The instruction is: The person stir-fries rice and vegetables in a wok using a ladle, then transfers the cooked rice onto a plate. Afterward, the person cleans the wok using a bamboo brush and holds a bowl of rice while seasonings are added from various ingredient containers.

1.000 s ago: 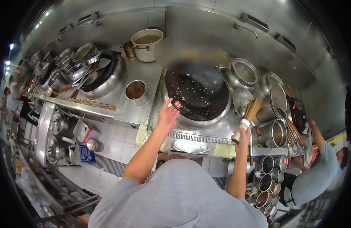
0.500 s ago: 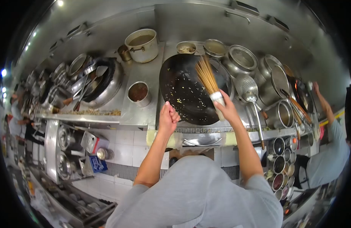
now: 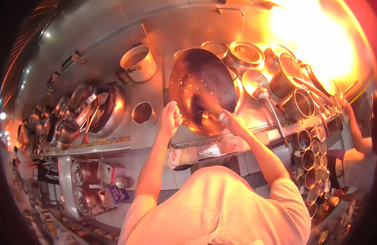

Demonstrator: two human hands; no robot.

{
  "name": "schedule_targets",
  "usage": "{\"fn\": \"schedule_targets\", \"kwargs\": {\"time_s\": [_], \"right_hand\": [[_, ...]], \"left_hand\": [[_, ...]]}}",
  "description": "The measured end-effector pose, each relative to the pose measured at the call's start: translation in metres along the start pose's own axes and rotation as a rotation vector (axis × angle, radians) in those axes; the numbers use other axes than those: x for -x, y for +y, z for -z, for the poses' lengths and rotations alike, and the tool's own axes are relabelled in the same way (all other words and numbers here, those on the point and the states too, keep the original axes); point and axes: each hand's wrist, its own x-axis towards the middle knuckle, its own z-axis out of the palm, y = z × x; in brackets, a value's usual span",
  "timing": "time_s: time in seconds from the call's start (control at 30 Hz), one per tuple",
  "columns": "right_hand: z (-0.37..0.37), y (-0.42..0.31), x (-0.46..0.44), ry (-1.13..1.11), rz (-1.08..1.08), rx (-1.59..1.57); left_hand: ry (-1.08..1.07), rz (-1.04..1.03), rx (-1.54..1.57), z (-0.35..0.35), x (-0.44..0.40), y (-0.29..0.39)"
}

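Both hands closed. Left hand (image 3: pixel 171 119) in a fist on the near-left rim of the wok (image 3: pixel 207 79); reads as gripping it, though the exact hold is hidden behind the fingers. Right hand (image 3: pixel 234 123) wrapped round the base of the bristle brush (image 3: pixel 215 108), just by its pale band. Bristles extend forward-left from that grip, over the wok's inside, blurred; can't tell if the tips touch metal. Wok sits ahead of and between both hands, dark inside turned toward the wearer, tilted, small pale bits stuck to it. It's at the front edge of the steel counter (image 3: pixel 160 92), bulk reaching toward the back edge. Right of it, skimmer (image 3: pixel 256 83), handle running out past the front edge, not held. Left of it, small pot (image 3: pixel 143 113) nearer the front edge; big pale pot (image 3: pixel 138 64) toward the back edge. Large flame (image 3: pixel 313 41) above the counter's back-right corner, orange light over everything. Another person's hand (image 3: pixel 344 105) at far right, by the pans there.
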Motion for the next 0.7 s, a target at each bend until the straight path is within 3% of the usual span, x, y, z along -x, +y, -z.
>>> {"fn": "schedule_targets", "kwargs": {"time_s": [0.03,0.07,0.13,0.17,0.27,0.33,0.4,0.43,0.5,0.53,0.6,0.63,0.7], "right_hand": [[0.003,0.004,-0.002,0.102,-0.152,0.102],[0.006,-0.015,-0.005,0.097,-0.145,0.102],[0.008,-0.065,-0.005,0.247,-0.023,-0.228],[0.009,-0.092,-0.007,0.193,-0.025,-0.31],[-0.035,-0.058,-0.047,0.078,0.079,-0.343],[-0.043,-0.016,-0.066,0.191,-0.339,-0.162],[-0.038,0.003,-0.064,0.311,-0.176,-0.205],[-0.035,-0.019,-0.066,0.288,-0.155,-0.19],[-0.029,-0.086,-0.044,0.247,0.066,-0.259],[-0.037,-0.087,-0.052,0.24,0.233,-0.175],[-0.063,-0.051,-0.076,0.248,-0.002,-0.22],[-0.066,-0.038,-0.081,0.271,-0.008,-0.22],[-0.065,-0.019,-0.083,0.332,-0.491,-0.774]], "left_hand": [[-0.003,0.011,0.004,0.002,-0.002,0.003],[-0.002,0.024,0.01,0.002,0.0,0.007],[0.01,0.009,0.001,0.001,0.001,0.005],[-0.007,0.016,0.014,0.002,-0.001,0.003],[0.038,0.009,0.023,-0.007,0.007,0.002],[-0.002,-0.004,0.017,0.003,0.01,-0.009],[0.047,-0.041,0.01,0.004,0.012,-0.007],[0.034,-0.02,-0.004,0.003,0.015,-0.004],[-0.006,0.003,-0.05,-0.001,0.023,-0.001],[-0.005,0.005,-0.044,-0.001,0.025,-0.003],[-0.047,-0.016,-0.115,-0.005,0.026,-0.004],[-0.07,-0.012,-0.119,-0.006,0.024,-0.004],[0.06,0.024,-0.104,0.005,0.018,-0.001]]}}
